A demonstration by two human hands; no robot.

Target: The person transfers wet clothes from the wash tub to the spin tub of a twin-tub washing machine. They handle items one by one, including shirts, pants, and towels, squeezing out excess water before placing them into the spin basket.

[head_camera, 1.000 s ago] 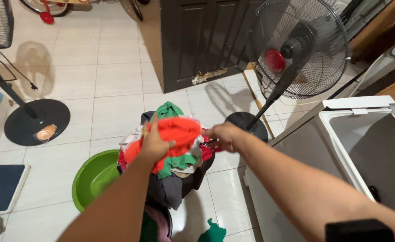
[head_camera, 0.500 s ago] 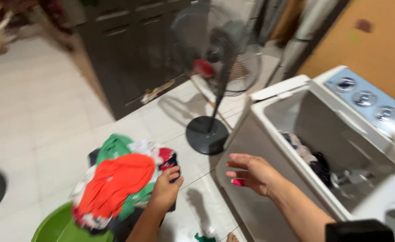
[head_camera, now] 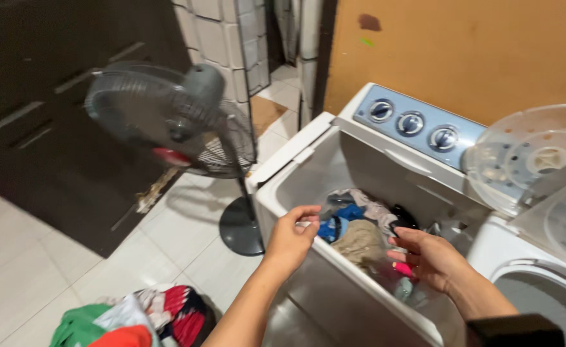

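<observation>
Already some mixed clothes lie in the white washing-machine tub; left hand pinches a small pale item at its near rim, right hand spread loose, holding nothing; bright heaped laundry waits on the floor.

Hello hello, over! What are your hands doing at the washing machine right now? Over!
Left hand over the washing machine rim, pinching something small and white. Right hand open above the clothes in the tub. Standing fan close beside the machine.
</observation>
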